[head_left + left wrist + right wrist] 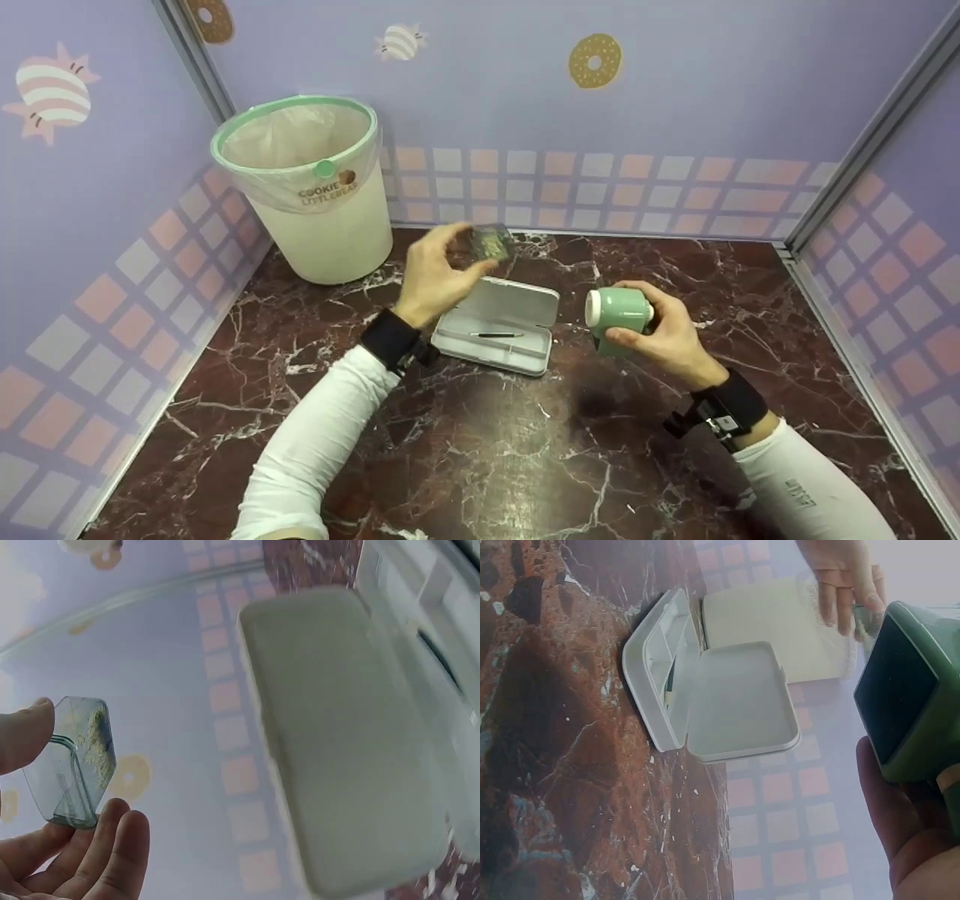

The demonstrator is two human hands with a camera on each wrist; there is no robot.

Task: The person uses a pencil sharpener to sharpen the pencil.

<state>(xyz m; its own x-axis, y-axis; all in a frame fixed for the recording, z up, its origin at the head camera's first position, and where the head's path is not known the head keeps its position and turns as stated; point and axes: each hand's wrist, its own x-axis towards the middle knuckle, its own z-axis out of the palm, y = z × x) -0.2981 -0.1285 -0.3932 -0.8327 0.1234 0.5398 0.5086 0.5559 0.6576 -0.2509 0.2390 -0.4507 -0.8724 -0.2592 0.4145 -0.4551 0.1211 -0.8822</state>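
Note:
My left hand [439,274] pinches a clear shavings drawer [492,244] above the raised lid of a pencil case. Pale shavings cling inside the drawer, as the left wrist view shows. To the right, my right hand [671,337] grips a green pencil sharpener [621,309] with a white round end, held above the tabletop. A dark rectangular side of its body faces the right wrist camera. Between and below the hands lies the grey-white pencil case [519,304] with its lid up. One dark pencil [495,334] lies in it.
A white trash bin [322,232] with a green rim and a plastic liner stands at the back left. Patterned purple walls [495,97] enclose the dark red marbled table [525,465] at the back and both sides.

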